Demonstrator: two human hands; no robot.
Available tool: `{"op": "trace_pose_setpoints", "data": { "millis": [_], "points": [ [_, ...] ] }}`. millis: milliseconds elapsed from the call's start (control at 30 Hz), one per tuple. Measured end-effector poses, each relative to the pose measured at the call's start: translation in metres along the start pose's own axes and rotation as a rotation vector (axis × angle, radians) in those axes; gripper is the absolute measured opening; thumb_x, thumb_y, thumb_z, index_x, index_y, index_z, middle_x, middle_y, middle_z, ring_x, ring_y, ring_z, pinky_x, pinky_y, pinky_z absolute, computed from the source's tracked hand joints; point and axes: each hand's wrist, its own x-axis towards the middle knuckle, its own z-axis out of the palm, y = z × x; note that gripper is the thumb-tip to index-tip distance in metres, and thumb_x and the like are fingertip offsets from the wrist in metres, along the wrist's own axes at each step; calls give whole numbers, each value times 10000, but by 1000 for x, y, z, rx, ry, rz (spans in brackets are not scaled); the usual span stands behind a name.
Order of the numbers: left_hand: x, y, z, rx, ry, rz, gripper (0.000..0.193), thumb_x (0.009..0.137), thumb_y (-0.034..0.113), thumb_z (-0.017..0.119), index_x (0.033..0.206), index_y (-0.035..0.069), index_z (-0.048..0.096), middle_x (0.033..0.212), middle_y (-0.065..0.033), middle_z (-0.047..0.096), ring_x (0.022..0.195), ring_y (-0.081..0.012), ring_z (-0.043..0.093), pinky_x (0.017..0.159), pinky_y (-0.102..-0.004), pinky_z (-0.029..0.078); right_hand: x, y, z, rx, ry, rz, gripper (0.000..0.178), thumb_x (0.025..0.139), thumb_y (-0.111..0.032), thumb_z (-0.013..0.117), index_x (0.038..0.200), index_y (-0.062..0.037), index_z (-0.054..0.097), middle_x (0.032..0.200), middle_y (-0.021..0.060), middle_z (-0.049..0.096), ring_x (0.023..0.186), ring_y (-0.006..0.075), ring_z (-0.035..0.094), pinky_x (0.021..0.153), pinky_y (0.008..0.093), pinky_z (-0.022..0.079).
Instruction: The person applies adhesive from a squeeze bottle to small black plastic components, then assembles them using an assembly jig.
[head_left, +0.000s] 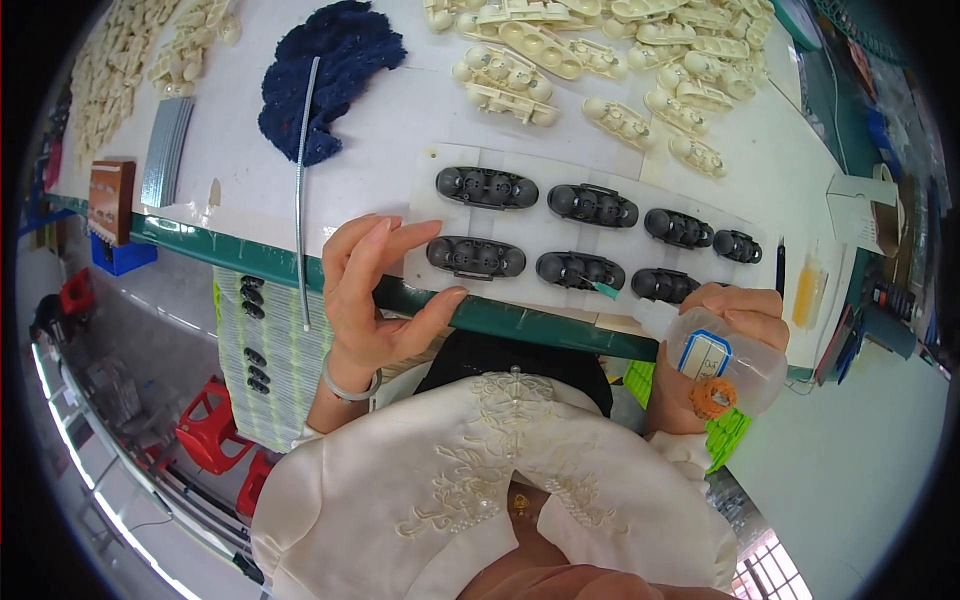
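Note:
My right hand grips a translucent squeeze bottle with a blue-edged label, tilted so its green dispensing tip points left. That tip is at a black oblong plastic part in the near row; whether it touches cannot be made out. Thumb and fingers apart, my left hand is empty beside the leftmost near part. Several such black parts sit in two rows on a white board along the table's front edge.
Cream plastic parts lie heaped at the back. Behind my left hand are a dark blue cloth and a long thin metal coil. A black pen lies at right. Red stools stand on the floor at left.

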Motion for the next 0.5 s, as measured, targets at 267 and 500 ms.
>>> {"op": "trace_pose_setpoints", "data": {
  "millis": [267,500],
  "points": [
    [-2,1,0,16,-8,-8,758,663,127,756,1274,-35,337,969,-140,645,1015,-271,450,849,-339,402,1,6,-17,47,-62,-36,382,676,-43,716,960,2,465,941,175,483,773,269,571,661,342,509],
    [-3,3,0,26,-16,-48,771,660,135,755,1286,-16,331,985,-134,643,1041,-270,453,886,-361,376,-1,19,-40,215,-132,-132,452,666,-50,736,1002,20,441,930,168,464,775,275,571,608,343,502]
  ]
}}
